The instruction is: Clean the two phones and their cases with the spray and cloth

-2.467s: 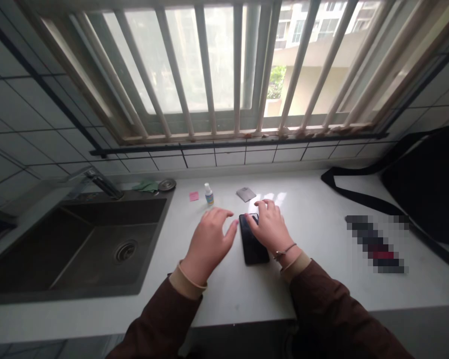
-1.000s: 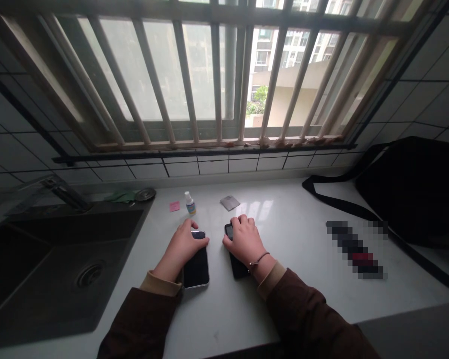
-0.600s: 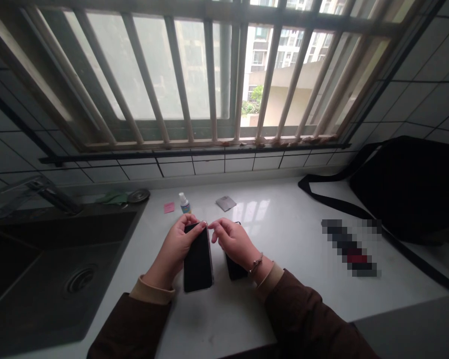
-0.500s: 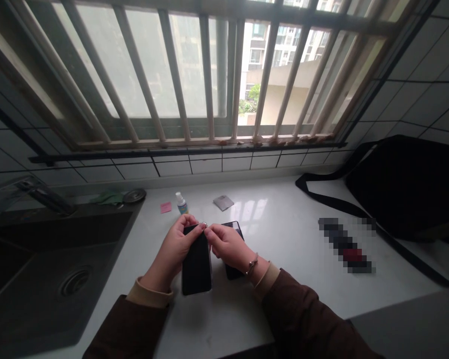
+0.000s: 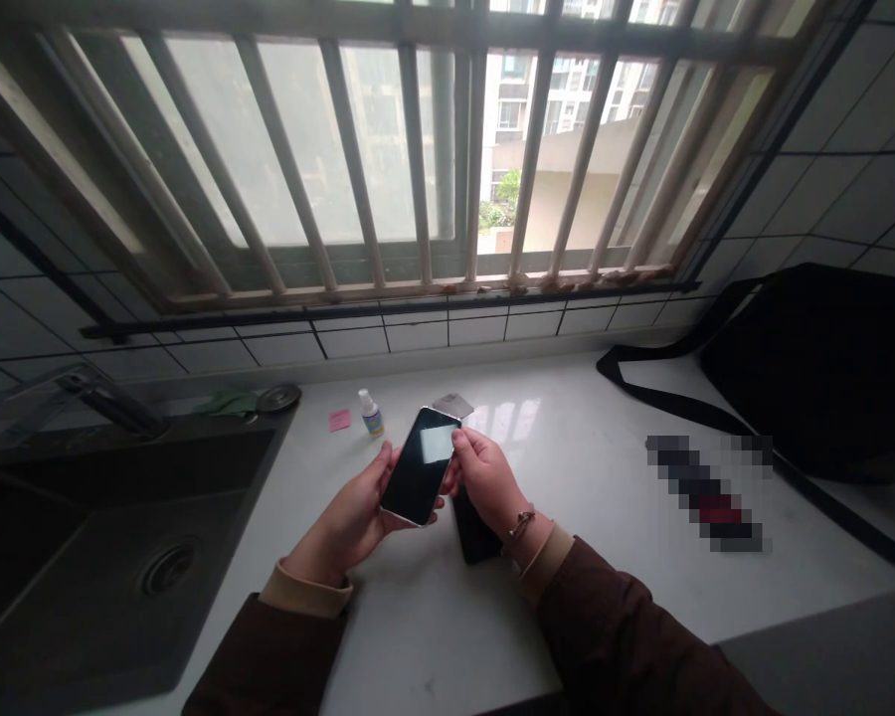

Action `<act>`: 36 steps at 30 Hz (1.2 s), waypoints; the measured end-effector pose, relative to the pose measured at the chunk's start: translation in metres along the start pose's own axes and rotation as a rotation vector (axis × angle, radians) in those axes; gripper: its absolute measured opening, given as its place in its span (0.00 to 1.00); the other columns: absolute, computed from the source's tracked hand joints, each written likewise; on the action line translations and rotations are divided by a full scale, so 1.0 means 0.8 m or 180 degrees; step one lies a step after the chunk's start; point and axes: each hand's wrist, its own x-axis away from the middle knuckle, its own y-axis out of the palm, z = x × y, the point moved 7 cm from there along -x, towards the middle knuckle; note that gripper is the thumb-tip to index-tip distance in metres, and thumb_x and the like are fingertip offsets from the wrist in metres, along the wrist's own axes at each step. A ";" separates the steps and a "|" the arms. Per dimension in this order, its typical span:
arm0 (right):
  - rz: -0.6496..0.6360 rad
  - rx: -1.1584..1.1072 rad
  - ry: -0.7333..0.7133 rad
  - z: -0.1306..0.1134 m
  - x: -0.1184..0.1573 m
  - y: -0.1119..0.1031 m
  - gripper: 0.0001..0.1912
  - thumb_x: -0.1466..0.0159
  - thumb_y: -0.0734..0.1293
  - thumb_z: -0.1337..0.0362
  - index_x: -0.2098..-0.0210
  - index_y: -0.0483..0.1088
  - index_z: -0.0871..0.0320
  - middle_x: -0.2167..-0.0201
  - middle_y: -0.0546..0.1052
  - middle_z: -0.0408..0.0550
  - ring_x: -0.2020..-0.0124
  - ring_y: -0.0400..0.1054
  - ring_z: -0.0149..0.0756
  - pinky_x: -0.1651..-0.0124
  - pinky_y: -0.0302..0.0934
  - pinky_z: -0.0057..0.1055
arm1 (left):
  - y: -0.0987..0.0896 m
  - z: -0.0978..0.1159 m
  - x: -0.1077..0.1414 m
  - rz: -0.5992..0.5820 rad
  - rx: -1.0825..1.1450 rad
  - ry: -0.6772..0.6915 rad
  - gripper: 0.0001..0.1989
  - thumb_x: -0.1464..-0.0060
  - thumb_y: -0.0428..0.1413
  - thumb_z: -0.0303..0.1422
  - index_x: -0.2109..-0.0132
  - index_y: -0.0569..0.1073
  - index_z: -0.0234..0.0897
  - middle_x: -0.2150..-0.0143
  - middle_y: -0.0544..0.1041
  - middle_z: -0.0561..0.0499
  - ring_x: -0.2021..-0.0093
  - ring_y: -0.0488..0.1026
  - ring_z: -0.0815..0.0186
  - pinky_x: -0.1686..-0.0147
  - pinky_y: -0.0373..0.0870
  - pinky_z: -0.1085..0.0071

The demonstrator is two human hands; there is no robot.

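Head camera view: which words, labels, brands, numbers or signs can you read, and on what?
No text is readable.
Small bottle: label too small and blurred to read.
Pink slip: any marks too small to read.
Grey packet: any print too small to read.
Held phone: no lettering visible.

Dark brown sleeves [image 5: 268,651], tan cuffs [image 5: 305,593], thin right-wrist bracelet [image 5: 520,527]
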 end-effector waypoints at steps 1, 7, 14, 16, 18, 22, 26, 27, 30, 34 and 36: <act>-0.0046 -0.0067 0.0030 0.000 0.000 0.001 0.26 0.31 0.64 0.36 0.65 0.63 0.53 0.83 0.73 0.38 0.85 0.64 0.29 0.81 0.56 0.24 | 0.006 -0.003 0.005 -0.0290 0.0057 -0.0180 0.36 0.33 0.49 0.61 0.42 0.78 0.32 0.47 0.83 0.31 0.51 0.83 0.47 0.52 0.79 0.52; -0.0190 -0.0291 -0.0048 0.000 0.001 0.002 0.23 0.30 0.67 0.41 0.63 0.66 0.55 0.80 0.69 0.35 0.82 0.57 0.25 0.77 0.52 0.24 | 0.015 -0.005 0.016 -0.0654 0.0061 -0.0270 0.39 0.31 0.43 0.61 0.40 0.78 0.32 0.49 0.82 0.32 0.56 0.82 0.53 0.51 0.79 0.53; 0.0008 -0.0241 0.0164 0.008 -0.002 -0.012 0.30 0.30 0.64 0.35 0.61 0.76 0.58 0.84 0.64 0.36 0.83 0.54 0.27 0.80 0.48 0.26 | 0.018 -0.010 0.013 -0.0553 -0.0180 -0.0209 0.36 0.30 0.46 0.58 0.34 0.74 0.33 0.47 0.82 0.31 0.56 0.82 0.52 0.56 0.80 0.57; 0.0085 -0.0053 0.0188 0.005 -0.001 -0.015 0.32 0.31 0.65 0.35 0.58 0.78 0.60 0.85 0.64 0.37 0.83 0.55 0.28 0.80 0.48 0.26 | 0.019 -0.010 0.013 -0.0493 -0.0183 -0.0192 0.36 0.30 0.46 0.59 0.35 0.73 0.33 0.50 0.82 0.31 0.59 0.83 0.53 0.58 0.80 0.59; 0.0128 0.0038 0.0207 0.004 -0.001 -0.017 0.33 0.32 0.65 0.34 0.57 0.79 0.60 0.85 0.66 0.38 0.84 0.57 0.29 0.80 0.50 0.26 | 0.018 -0.010 0.013 -0.0428 -0.0184 -0.0188 0.37 0.31 0.46 0.60 0.37 0.74 0.31 0.52 0.83 0.31 0.62 0.83 0.54 0.61 0.80 0.61; 0.0099 0.0123 0.0060 0.002 0.000 -0.016 0.34 0.30 0.62 0.34 0.55 0.79 0.59 0.85 0.67 0.38 0.84 0.59 0.30 0.79 0.52 0.27 | 0.017 -0.010 0.012 -0.0423 -0.0218 -0.0096 0.36 0.32 0.48 0.60 0.36 0.71 0.34 0.54 0.83 0.33 0.63 0.83 0.54 0.63 0.79 0.61; -0.0031 0.0712 -0.0456 -0.026 -0.004 -0.022 0.36 0.26 0.54 0.34 0.53 0.78 0.58 0.85 0.68 0.39 0.84 0.62 0.33 0.78 0.55 0.30 | 0.029 0.004 0.012 -0.0581 -0.0358 0.0167 0.35 0.31 0.49 0.59 0.31 0.67 0.39 0.52 0.83 0.35 0.60 0.83 0.55 0.60 0.78 0.62; -0.0116 0.1005 -0.0707 -0.043 -0.008 -0.025 0.37 0.25 0.52 0.35 0.53 0.78 0.58 0.84 0.69 0.40 0.83 0.64 0.34 0.77 0.57 0.30 | 0.032 0.013 0.013 -0.0611 -0.0483 0.0269 0.36 0.31 0.49 0.59 0.30 0.65 0.40 0.52 0.82 0.35 0.59 0.83 0.55 0.60 0.78 0.62; -0.0721 0.2225 -0.1906 -0.120 -0.030 -0.027 0.32 0.25 0.58 0.37 0.53 0.79 0.57 0.72 0.80 0.49 0.71 0.74 0.38 0.67 0.62 0.32 | 0.039 0.067 0.021 -0.0658 -0.1216 0.0755 0.38 0.30 0.46 0.59 0.25 0.60 0.40 0.52 0.82 0.35 0.60 0.82 0.55 0.60 0.78 0.61; -0.0399 0.1554 -0.2020 -0.230 -0.100 -0.088 0.17 0.46 0.85 0.56 0.72 0.78 0.58 0.78 0.78 0.42 0.76 0.65 0.27 0.71 0.51 0.26 | 0.039 0.194 0.041 -0.0280 -0.2722 0.1827 0.36 0.30 0.50 0.56 0.23 0.60 0.44 0.50 0.81 0.39 0.57 0.80 0.58 0.56 0.77 0.63; 0.0004 0.1142 -0.2057 -0.274 -0.124 -0.119 0.17 0.37 0.79 0.59 0.77 0.74 0.59 0.83 0.72 0.39 0.79 0.59 0.21 0.72 0.46 0.24 | 0.043 0.252 0.050 -0.0116 -0.3271 0.2303 0.34 0.31 0.55 0.54 0.26 0.66 0.43 0.50 0.82 0.42 0.56 0.78 0.59 0.54 0.75 0.64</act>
